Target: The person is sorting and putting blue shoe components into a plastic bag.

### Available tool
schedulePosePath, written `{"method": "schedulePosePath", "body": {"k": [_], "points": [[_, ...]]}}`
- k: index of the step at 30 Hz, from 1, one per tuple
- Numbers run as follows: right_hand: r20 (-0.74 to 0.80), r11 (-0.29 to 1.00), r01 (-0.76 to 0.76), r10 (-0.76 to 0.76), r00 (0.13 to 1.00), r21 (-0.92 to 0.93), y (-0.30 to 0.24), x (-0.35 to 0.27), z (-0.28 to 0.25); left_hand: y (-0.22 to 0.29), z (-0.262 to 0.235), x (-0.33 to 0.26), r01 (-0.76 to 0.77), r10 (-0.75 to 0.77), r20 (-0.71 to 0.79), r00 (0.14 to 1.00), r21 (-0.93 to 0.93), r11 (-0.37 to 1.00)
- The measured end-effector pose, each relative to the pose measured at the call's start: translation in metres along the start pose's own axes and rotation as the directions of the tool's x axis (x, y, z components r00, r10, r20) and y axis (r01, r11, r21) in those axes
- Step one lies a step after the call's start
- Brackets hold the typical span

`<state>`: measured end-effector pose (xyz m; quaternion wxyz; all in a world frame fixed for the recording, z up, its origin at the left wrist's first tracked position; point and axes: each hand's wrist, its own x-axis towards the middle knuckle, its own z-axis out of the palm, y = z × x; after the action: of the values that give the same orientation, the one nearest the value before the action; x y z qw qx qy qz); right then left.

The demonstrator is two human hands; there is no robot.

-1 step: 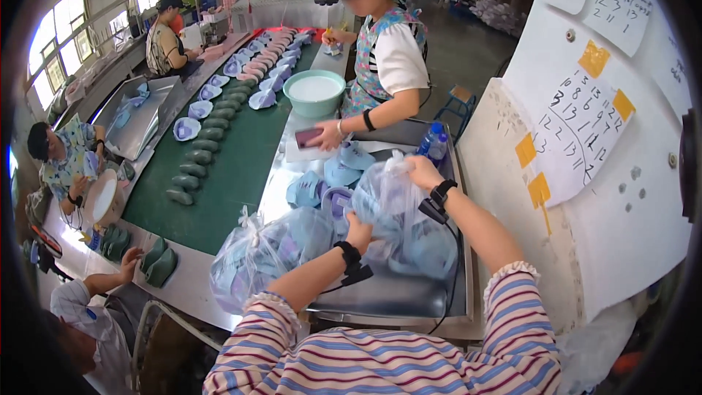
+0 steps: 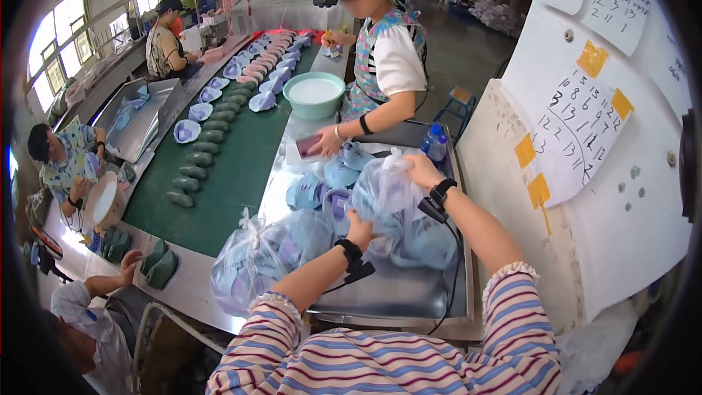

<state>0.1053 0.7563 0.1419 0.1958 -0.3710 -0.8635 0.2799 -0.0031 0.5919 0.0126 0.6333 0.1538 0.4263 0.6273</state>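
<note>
My right hand (image 2: 423, 172) grips the gathered neck of a clear plastic bag (image 2: 384, 190) filled with light blue and lilac pieces that look like shoe uppers. Lower on that bag's near left side, the fingers of my left hand (image 2: 358, 228) are closed on the plastic; the fingertips are partly hidden. The bag rests at the edge of a metal tray (image 2: 409, 297). Left of my left hand stands a second, knotted bag (image 2: 267, 252) of similar pieces. Loose light blue uppers (image 2: 307, 190) lie just beyond the bags.
Blue-capped bottles (image 2: 435, 143) stand at the tray's far right. Across the table, a co-worker (image 2: 384, 58) holds a dark phone-like object near a green basin (image 2: 314, 93). Green shoe lasts (image 2: 194, 172) line a green belt (image 2: 248, 153). A paper-covered white panel (image 2: 607, 124) rises on the right.
The held bag's lower part has lifted slightly away from me, baring more of the tray's near surface. Both hands keep their hold.
</note>
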Motion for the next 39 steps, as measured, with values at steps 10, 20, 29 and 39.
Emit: {"method": "schedulePosePath", "body": {"k": [10,20,29,39], "points": [[0.37,0.949,-0.247,0.161,0.915,0.199,-0.077,-0.066,-0.068,0.056,0.014,-0.11,0.093,-0.126,0.197,0.972,0.169,0.981],[0.867,0.802,0.48,0.091,0.49,-0.356,-0.068,-0.093,-0.02,0.067,-0.056,-0.163,-0.501,-0.149,0.559,0.815,0.811,0.302],[0.144,0.865,0.432,-0.476,0.868,0.256,-0.261,0.018,-0.002,0.184,-0.255,-0.209,-0.091,0.642,0.092,0.762,0.995,-0.036],[0.709,0.872,0.459,-0.218,0.671,-0.167,-0.162,0.016,0.304,0.11,-0.224,-0.161,0.189,0.359,-0.161,0.919,0.981,-0.044]]}}
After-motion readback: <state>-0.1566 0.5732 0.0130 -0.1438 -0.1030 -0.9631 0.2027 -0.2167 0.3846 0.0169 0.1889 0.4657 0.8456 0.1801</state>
